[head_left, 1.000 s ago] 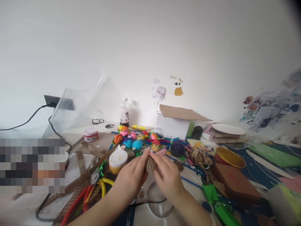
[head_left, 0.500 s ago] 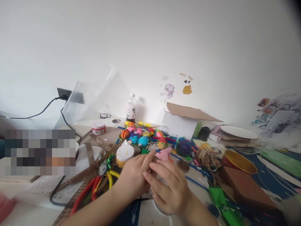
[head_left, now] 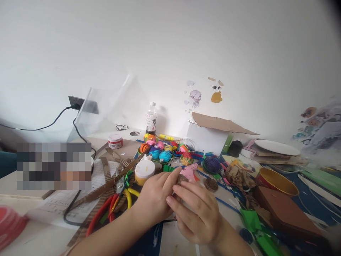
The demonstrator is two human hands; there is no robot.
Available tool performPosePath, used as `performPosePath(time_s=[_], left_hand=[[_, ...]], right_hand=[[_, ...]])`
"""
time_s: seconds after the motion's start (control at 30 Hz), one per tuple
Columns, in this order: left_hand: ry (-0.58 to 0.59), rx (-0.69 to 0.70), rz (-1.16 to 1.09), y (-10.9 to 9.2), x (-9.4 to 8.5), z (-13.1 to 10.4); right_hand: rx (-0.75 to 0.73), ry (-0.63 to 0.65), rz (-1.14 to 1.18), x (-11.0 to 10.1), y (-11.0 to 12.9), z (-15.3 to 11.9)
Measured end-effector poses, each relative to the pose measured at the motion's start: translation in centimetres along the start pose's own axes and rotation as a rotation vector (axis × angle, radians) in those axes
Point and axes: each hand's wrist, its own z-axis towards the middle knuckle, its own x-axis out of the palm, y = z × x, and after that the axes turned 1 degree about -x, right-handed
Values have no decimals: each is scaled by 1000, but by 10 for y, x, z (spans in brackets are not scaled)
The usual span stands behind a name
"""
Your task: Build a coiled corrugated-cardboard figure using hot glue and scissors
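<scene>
Much clutter across the desk (head_left: 50, 241), so best to work just above it, with left hand (head_left: 156, 191) curled into a pinch and right hand (head_left: 199, 210) loosely cupped alongside, with bent, part-spread fingers; cannot tell of any hold there. Support small brown piece (head_left: 183, 179), apparently pinched in left hand between the two, with light, even pressure to avoid crushing.

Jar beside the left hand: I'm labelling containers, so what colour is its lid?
The lid is white with yellowish smudges; it shows best in the head view.
</scene>
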Motion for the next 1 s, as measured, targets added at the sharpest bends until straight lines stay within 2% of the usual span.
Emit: performPosePath(time_s=[0.37,0.53,0.7,0.77,0.87,1.0], left_hand=[[-41,28,16,1,1,0],[-31,19,19,0,0,0],[-4,-6,44,2,5,0],[10,-25,67,4,7,0],[4,-11,83,6,8,2],[3,18,76,6,6,5]], right_hand=[[-2,3,-26,-5,1,10],[-4,4,8,-3,1,6],[202,-33,44,3,-8,-1],[279,-3,58,6,-13,-3],[315,70,34,10,-19,-4],[316,59,11,13,-23,-7]])
